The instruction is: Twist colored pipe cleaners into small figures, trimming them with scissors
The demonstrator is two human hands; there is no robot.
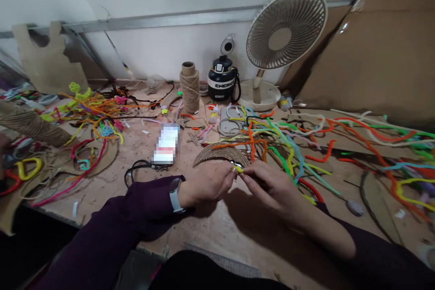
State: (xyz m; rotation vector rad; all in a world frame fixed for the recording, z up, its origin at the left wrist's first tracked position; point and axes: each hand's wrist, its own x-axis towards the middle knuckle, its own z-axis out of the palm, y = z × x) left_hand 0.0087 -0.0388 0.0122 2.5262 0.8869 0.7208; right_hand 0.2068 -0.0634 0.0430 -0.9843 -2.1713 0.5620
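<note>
Close together above the table, my two hands pinch a short yellow pipe cleaner (238,169). My left hand (209,182), with a pale watch strap (175,200) at its wrist, has its fingers closed at one end. On the other end, the thumb and fingers of my right hand (276,186) are closed. A small shiny piece shows by the fingertips, too small to name. Just behind my hands lies a crescent wrapped in brown twine (213,152). Orange pipe cleaners (251,138) rest next to it, and loose coloured ones spread to the right.
A phone (166,144) with a black strap lies left of the crescent. Behind stand a twine spool (189,88), a black bottle (221,82) and a fan (285,31). Yellow-and-red-handled scissors (30,169) lie far left. A ruler (222,263) is at the front edge.
</note>
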